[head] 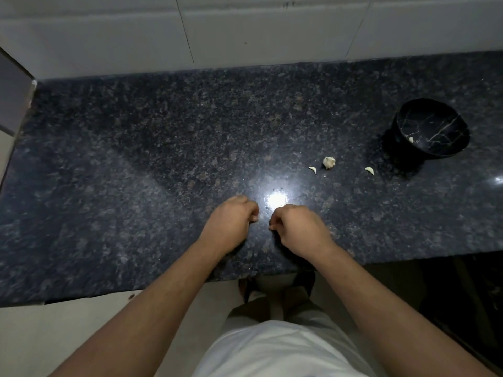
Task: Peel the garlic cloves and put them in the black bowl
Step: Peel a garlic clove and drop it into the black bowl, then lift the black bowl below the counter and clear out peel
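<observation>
Both hands, left hand (pixel 231 221) and right hand (pixel 296 227), curled over counter (pixel 136 159), contents not discernible; garlic cloves (pixel 328 162) loose near black bowl (pixel 432 129), one piece inside.

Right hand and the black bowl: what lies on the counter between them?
In the head view, between the right hand and the black bowl lie a garlic piece and two loose cloves; otherwise bare granite counter.
</observation>
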